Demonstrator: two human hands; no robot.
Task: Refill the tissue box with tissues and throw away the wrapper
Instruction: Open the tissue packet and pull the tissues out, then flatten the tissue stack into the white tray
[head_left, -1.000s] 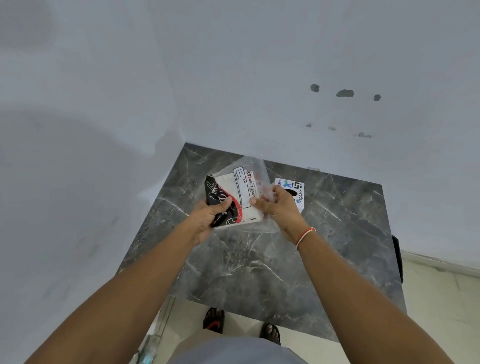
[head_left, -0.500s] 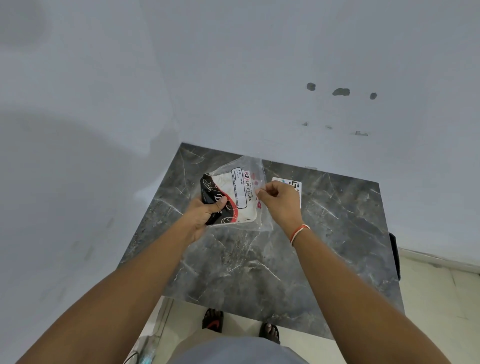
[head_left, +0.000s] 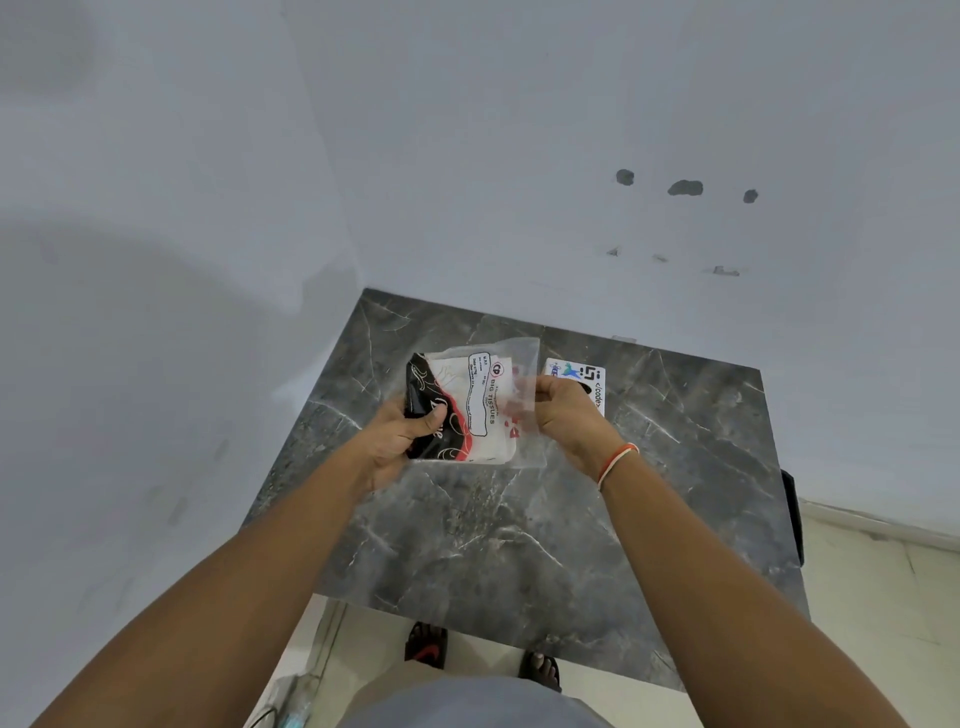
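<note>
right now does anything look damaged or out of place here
The wall behind the marble table has three dark chipped patches with smaller scuffs below. The tissue pack, held in both hands, looks intact.

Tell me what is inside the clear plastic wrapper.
The wrapper holds a folded tissue pack, black, red and white, labelled "Big Tissues". The left hand covers its lower left corner; how many tissues cannot be seen.

Dark marble table (head_left: 519, 545); printed card (head_left: 592, 382) on it
</note>
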